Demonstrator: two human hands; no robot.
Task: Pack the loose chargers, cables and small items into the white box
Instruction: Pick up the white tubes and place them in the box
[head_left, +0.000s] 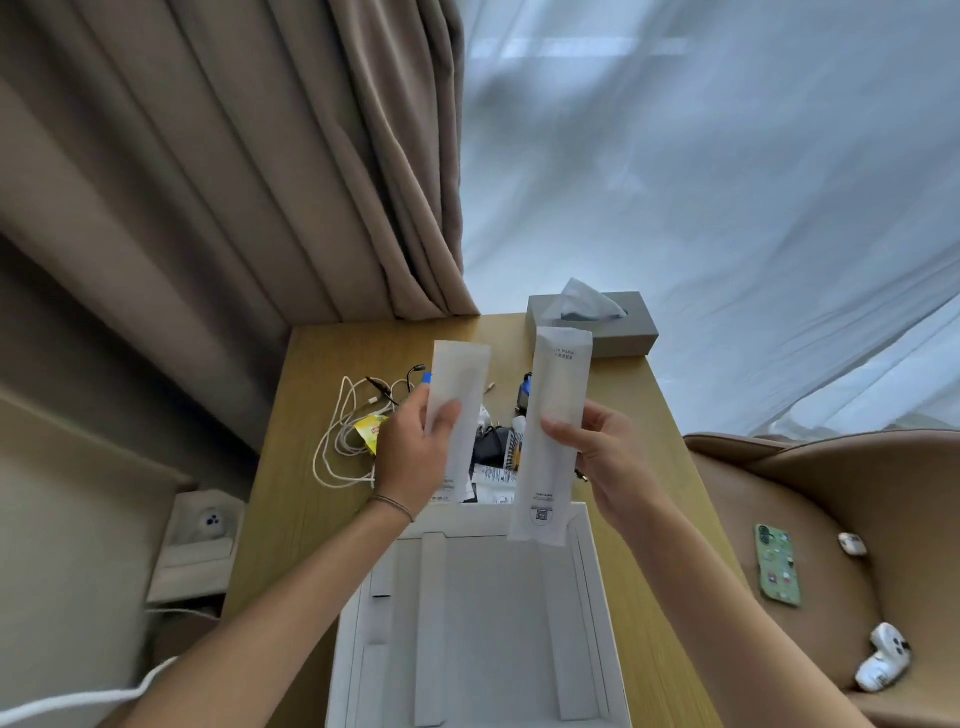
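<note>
My left hand (413, 460) grips a long white paper packet (460, 384), held upright above the table. My right hand (605, 457) grips a second, longer white packet (556, 415) with small print and a round mark near its lower end, which hangs over the far rim of the white box (597, 582). The box lies open on the wooden table (670, 545) in front of me, with white cardboard dividers inside. Beyond my hands lie a coiled white cable (337, 436), a yellow sachet (370, 428), thin black cables (387, 387) and dark small items (491, 444), partly hidden by the packets.
A grey tissue box (628, 332) stands at the table's far right corner. Brown curtains hang behind on the left, a sheer white one on the right. A tan armchair (852, 488) on the right holds a green phone (777, 570), an earbud case and a white charger.
</note>
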